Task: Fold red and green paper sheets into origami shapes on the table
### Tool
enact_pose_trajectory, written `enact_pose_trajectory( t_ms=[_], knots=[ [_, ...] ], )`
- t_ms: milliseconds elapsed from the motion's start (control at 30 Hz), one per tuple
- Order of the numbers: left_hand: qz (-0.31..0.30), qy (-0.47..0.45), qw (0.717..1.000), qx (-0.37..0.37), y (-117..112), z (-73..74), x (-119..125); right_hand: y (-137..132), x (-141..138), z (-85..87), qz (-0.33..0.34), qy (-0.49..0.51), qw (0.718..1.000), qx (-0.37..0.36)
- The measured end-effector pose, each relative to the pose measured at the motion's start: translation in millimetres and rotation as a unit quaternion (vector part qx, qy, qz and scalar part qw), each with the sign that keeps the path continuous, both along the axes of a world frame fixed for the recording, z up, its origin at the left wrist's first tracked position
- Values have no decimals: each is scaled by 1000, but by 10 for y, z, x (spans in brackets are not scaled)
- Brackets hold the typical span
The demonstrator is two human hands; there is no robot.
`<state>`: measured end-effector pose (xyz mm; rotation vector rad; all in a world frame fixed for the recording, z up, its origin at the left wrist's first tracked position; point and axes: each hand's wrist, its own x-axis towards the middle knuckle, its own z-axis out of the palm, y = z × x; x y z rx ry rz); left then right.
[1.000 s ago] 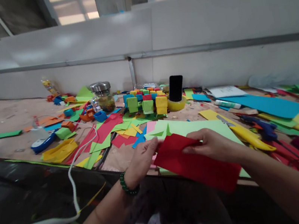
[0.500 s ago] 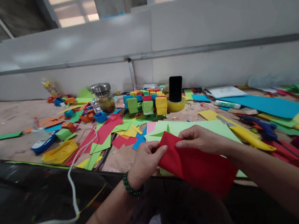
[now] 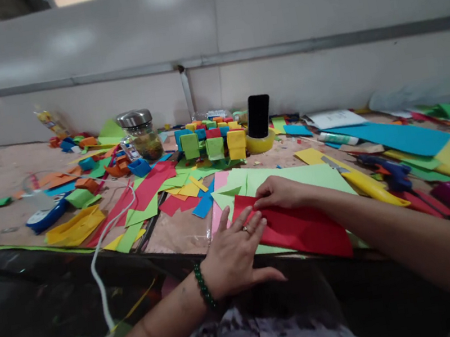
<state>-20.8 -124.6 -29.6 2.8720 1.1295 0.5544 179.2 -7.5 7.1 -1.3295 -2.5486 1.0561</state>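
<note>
A folded red paper sheet (image 3: 302, 227) lies flat on a light green sheet (image 3: 295, 177) at the table's near edge. My left hand (image 3: 236, 255) rests on the red paper's left end, fingers stretched out flat and spread, a ring on one finger and a green bead bracelet on the wrist. My right hand (image 3: 277, 191) presses down on the upper left corner of the red paper with its fingertips together.
A yellow utility knife (image 3: 357, 179) lies right of my hands, a blue glue gun (image 3: 388, 174) beyond it. Coloured paper cubes (image 3: 212, 142), a phone (image 3: 258, 116) standing in a yellow tape roll, a glass jar (image 3: 142, 137) and scattered paper scraps sit further back. A white cable (image 3: 99, 268) runs at left.
The red paper, held up in both hands before, now lies flat on the table. My left hand has opened and spread over it; my right hand presses its corner. The view tilted downward.
</note>
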Motion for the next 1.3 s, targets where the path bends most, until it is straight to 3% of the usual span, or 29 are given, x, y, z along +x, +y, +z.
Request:
enact_pose_trajectory(
  t_ms=[233, 567, 667, 767, 833, 933, 1067, 1300],
  knots=[
    [-44, 1, 999, -13, -20, -22, 18, 42, 2, -10, 29, -19, 999, 23],
    [-25, 18, 998, -55, -2, -71, 3, 125, -139, 173, 55, -120, 986, 99],
    [-15, 20, 997, -73, -5, -63, -1, -122, -184, 282, 12, -176, 967, 181],
    [-14, 29, 996, -79, -11, -92, -5, -644, -192, 288, -24, -218, 932, 289],
    [-13, 31, 997, -74, -16, -123, -6, -1024, -185, 175, -3, -230, 922, 313],
    [-8, 31, 997, -66, -28, -146, -1, -1415, -194, -105, 31, -222, 860, 458],
    [-2, 31, 998, -63, -41, -122, 9, -1539, -231, -332, 30, -253, 820, 512],
    [-1, 51, 998, -25, -31, -123, -13, -1594, 57, -223, 4, -324, 796, 512]
  ],
)
